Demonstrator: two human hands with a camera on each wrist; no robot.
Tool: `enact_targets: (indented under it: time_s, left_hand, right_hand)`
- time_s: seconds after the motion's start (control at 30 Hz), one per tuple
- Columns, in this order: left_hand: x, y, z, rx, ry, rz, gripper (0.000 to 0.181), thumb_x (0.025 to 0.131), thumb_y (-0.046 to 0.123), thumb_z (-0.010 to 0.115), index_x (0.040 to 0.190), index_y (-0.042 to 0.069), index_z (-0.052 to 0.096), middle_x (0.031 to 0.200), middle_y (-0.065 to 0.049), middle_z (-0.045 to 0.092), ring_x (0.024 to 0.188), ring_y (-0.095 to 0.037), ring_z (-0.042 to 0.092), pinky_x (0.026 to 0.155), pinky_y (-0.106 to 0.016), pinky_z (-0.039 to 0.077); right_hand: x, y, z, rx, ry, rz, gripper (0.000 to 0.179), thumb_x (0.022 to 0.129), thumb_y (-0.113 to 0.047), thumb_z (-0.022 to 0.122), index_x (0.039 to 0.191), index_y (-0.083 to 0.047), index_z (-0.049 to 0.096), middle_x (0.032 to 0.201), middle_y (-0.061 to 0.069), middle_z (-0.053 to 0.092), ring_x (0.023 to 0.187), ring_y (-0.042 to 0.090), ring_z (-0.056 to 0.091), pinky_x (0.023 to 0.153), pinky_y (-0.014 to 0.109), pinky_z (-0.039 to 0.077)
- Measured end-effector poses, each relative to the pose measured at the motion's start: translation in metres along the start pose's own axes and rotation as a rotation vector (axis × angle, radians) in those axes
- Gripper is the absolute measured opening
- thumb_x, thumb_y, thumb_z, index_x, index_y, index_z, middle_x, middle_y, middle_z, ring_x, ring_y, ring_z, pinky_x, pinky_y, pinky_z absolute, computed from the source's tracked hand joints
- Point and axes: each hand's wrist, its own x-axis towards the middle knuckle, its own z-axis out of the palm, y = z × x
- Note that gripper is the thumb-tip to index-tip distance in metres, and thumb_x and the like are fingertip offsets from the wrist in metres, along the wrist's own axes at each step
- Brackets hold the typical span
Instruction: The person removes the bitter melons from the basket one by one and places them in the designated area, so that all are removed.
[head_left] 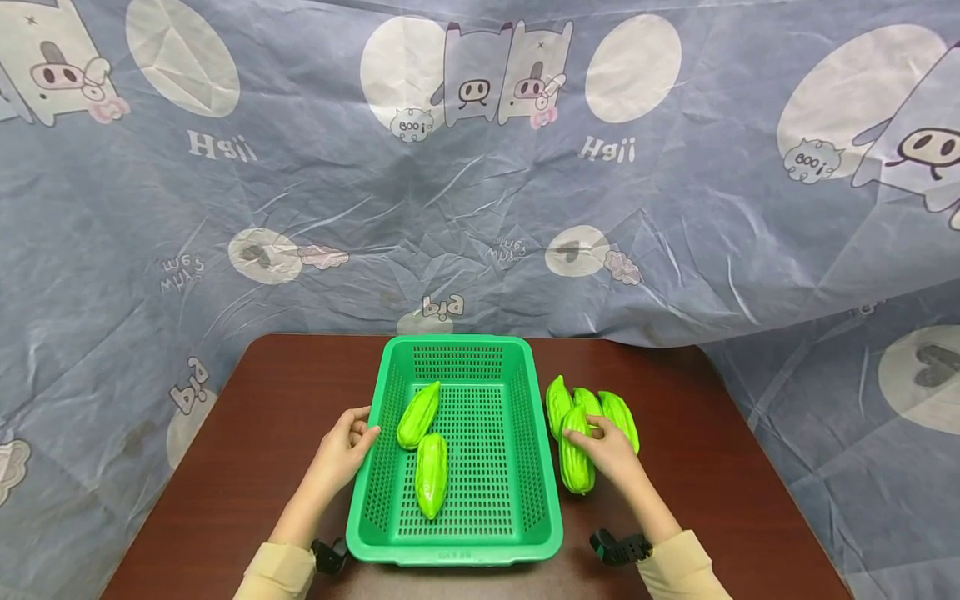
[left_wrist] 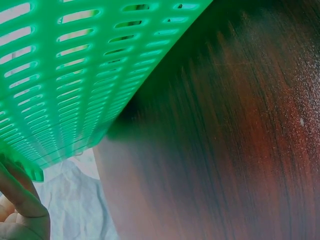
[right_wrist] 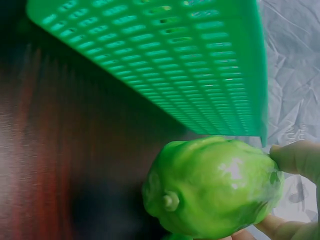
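My left hand [head_left: 347, 446] grips the left rim of a green perforated plastic basket [head_left: 455, 552], thumb over the edge and fingers outside. In the left wrist view, part of that hand [left_wrist: 22, 205] shows at the rim. Inside the basket, on its left side, lie two bright green ridged bitter melons, an upper one [head_left: 419, 416] and a lower one [head_left: 431, 479]. To the right of the basket, my right hand [head_left: 611, 450] pinches another bitter melon [head_left: 576, 467] between thumb and fingers. Its stem end faces the camera in the right wrist view, near the basket's outer wall [right_wrist: 165, 60].
Just beyond the right hand lie three more bitter melons: a left one [head_left: 557, 402], a middle one [head_left: 588, 402] and a right one [head_left: 619, 417]. Everything rests on a dark brown wooden table [head_left: 277, 392]. A grey-blue printed cloth [head_left: 480, 192] hangs behind and at the sides.
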Motion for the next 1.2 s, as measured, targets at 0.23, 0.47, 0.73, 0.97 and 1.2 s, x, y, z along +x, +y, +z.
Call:
enact_targets:
  time_s: [0.23, 0.47, 0.73, 0.97, 1.2]
  left_hand:
    - [0.0, -0.001, 0.0, 0.006, -0.002, 0.005, 0.048, 0.096, 0.023, 0.054, 0.137, 0.002, 0.04, 0.098, -0.007, 0.053, 0.076, -0.014, 0.049, 0.062, -0.027, 0.041]
    - [0.001, -0.001, 0.0, 0.0, 0.005, 0.007, 0.047, 0.096, 0.022, 0.055, 0.137, 0.003, 0.04, 0.097, -0.007, 0.053, 0.075, -0.014, 0.049, 0.063, -0.026, 0.041]
    - [0.0, -0.002, 0.0, -0.002, 0.0, 0.009, 0.047, 0.096, 0.023, 0.054, 0.136, 0.004, 0.041, 0.098, -0.007, 0.052, 0.075, -0.013, 0.049, 0.062, -0.026, 0.041]
    - [0.0, -0.003, 0.001, -0.009, 0.005, 0.009, 0.047, 0.096, 0.023, 0.055, 0.137, 0.005, 0.041, 0.097, -0.007, 0.052, 0.074, -0.013, 0.048, 0.061, -0.026, 0.041]
    - [0.001, -0.004, 0.002, -0.014, 0.006, 0.003, 0.047, 0.096, 0.023, 0.055, 0.137, 0.006, 0.041, 0.098, -0.006, 0.052, 0.076, -0.014, 0.049, 0.063, -0.026, 0.042]
  right_hand:
    - [-0.007, 0.015, 0.01, -0.018, -0.015, -0.004, 0.073, 0.086, -0.043, 0.063, 0.136, 0.005, 0.041, 0.126, 0.035, 0.049, 0.116, 0.047, 0.048, 0.088, 0.053, 0.044]
    - [-0.013, 0.024, 0.017, -0.015, -0.012, 0.016, 0.07, 0.083, -0.042, 0.067, 0.131, 0.006, 0.047, 0.118, 0.03, 0.056, 0.109, 0.043, 0.054, 0.086, 0.051, 0.045]
    - [-0.015, 0.033, 0.024, 0.015, -0.027, 0.038, 0.069, 0.08, -0.04, 0.072, 0.124, 0.008, 0.051, 0.111, 0.025, 0.06, 0.1, 0.036, 0.059, 0.079, 0.044, 0.049]
    - [-0.015, 0.035, 0.027, 0.053, -0.037, 0.049, 0.068, 0.079, -0.038, 0.073, 0.123, 0.009, 0.051, 0.108, 0.023, 0.062, 0.092, 0.029, 0.062, 0.071, 0.038, 0.05]
    - [-0.013, 0.041, 0.029, 0.081, -0.057, 0.067, 0.067, 0.08, -0.038, 0.073, 0.123, 0.009, 0.05, 0.109, 0.023, 0.061, 0.088, 0.025, 0.062, 0.068, 0.036, 0.05]
